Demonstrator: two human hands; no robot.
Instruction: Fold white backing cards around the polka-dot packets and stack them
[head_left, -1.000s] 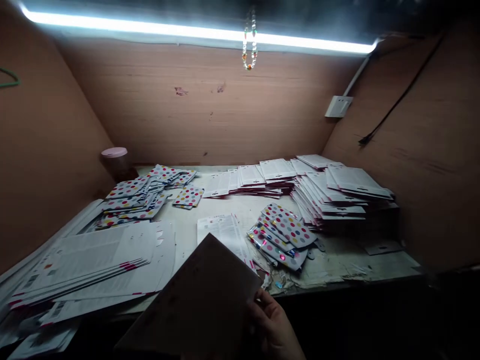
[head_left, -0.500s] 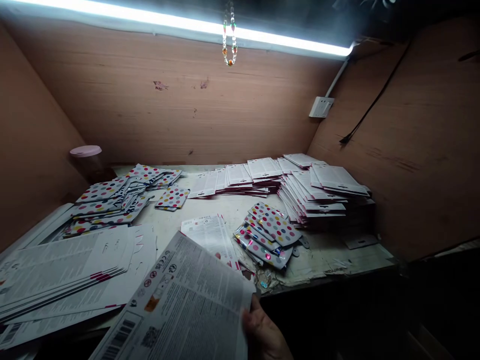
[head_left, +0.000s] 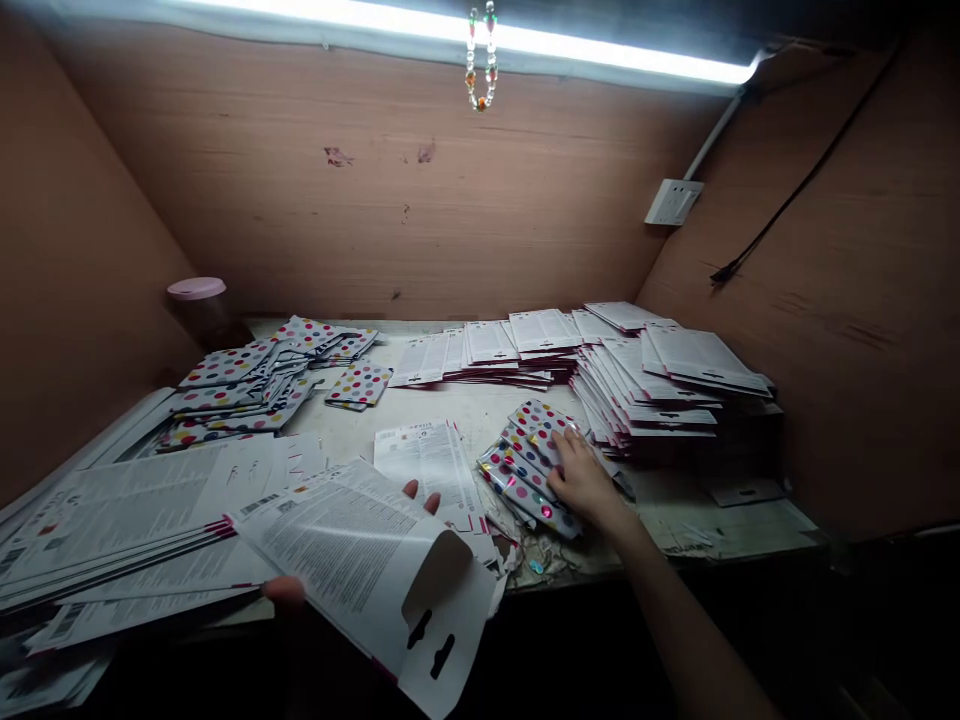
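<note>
Plywood walls are boxing in your desk (head_left: pixel 480 425), lit from above by a bright tube lamp (head_left: pixel 525 45). Your left hand (head_left: pixel 409 495) is holding a printed cardboard header card (head_left: pixel 367 565) over the desk's near edge, thumb tip showing at its far edge and a fingertip under its near-left edge, so the fingers are clamped on it. It looks light, thin and flexible, folded at the end with the hanging slots, so judge it easy to crease; supporting it near the middle fold seems safest. Your right hand (head_left: pixel 585 480) is lying flat, fingers spread and loose, on a fanned pile of polka-dot foil packets (head_left: pixel 529 465) near the desk's front; these look glossy and probably slippery, likely to slide off one another. Around them are lying flat printed sheets (head_left: pixel 142 510) at the left, more dotted packets (head_left: pixel 255 380) beyond, and stacked white cards (head_left: pixel 667 385) at the right. A pink-lidded jar (head_left: pixel 199 305) is standing in the back-left corner.
</note>
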